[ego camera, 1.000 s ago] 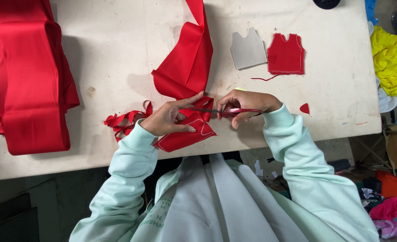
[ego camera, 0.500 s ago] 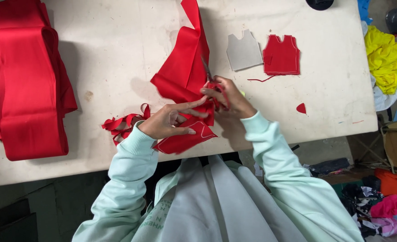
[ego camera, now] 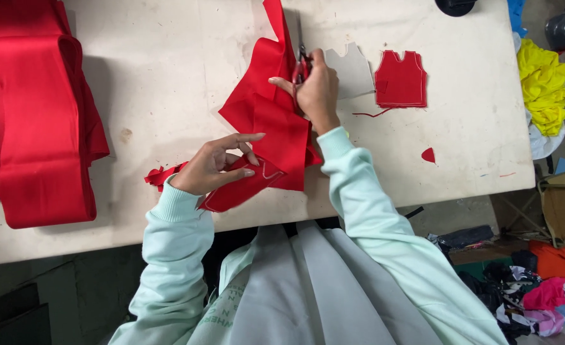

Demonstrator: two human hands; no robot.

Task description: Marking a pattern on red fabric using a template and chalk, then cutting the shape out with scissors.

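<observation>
Right hand (ego camera: 314, 86) has moved up the red fabric (ego camera: 266, 121), fingers clenched on scissors (ego camera: 303, 64). Left hand (ego camera: 215, 163) pins the cut piece (ego camera: 241, 188), fingers loosely spread. Risk: fabric shifting on surface (ego camera: 167, 70), crooked cut.

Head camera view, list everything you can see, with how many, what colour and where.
table: one, off-white, fills the view
folded fabric: one stack, red, table's left end
fabric piece being cut: one, red, table centre
scissors: one pair, red handles, in the right hand
marked cut piece: one, red with a pale outline, under the left hand
scraps: a few, red, beside the left wrist
vest-shaped template: one, grey, right of the scissors
vest-shaped cutout: one, red, right of the template
small offcut: one, red, table's right part
cloth heap: one, yellow, off the table's right end
left hand: pressing the marked piece
right hand: gripping the scissors
</observation>
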